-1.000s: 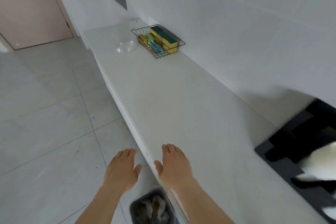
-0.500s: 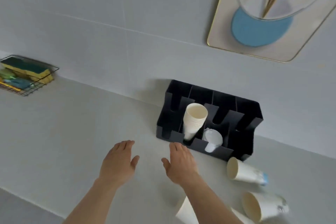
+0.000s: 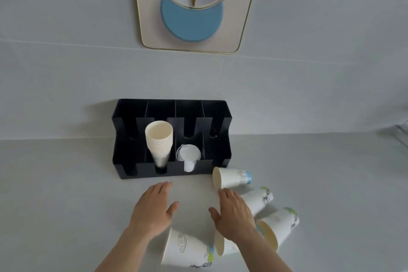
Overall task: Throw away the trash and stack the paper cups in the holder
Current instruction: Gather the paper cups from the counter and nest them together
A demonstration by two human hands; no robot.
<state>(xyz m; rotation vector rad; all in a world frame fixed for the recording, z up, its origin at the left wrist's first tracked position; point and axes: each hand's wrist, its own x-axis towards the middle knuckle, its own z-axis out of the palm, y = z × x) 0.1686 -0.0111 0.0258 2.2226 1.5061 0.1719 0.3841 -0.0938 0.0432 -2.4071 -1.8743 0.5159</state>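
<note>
A black cup holder (image 3: 123, 157) stands against the wall, with a stack of plain paper cups (image 3: 159, 139) in one slot and white lids (image 3: 188, 154) in the slot to its right. Several printed paper cups lie on their sides on the counter: one (image 3: 231, 178) by the holder's right corner, one (image 3: 258, 200) under my right fingers, one (image 3: 279, 226) further right, one (image 3: 187, 249) near my left wrist. My left hand (image 3: 153, 210) hovers palm down, empty. My right hand (image 3: 235, 214) is spread over the cups, holding nothing.
A framed picture (image 3: 192, 6) with a blue disc hangs on the wall above the holder. A wire object (image 3: 400, 137) shows at the right edge of the pale counter (image 3: 55, 194).
The view has swung from the floor bin and counter end to the cup holder, which sits centred now. Both hands stay open and have come over the fallen cups.
</note>
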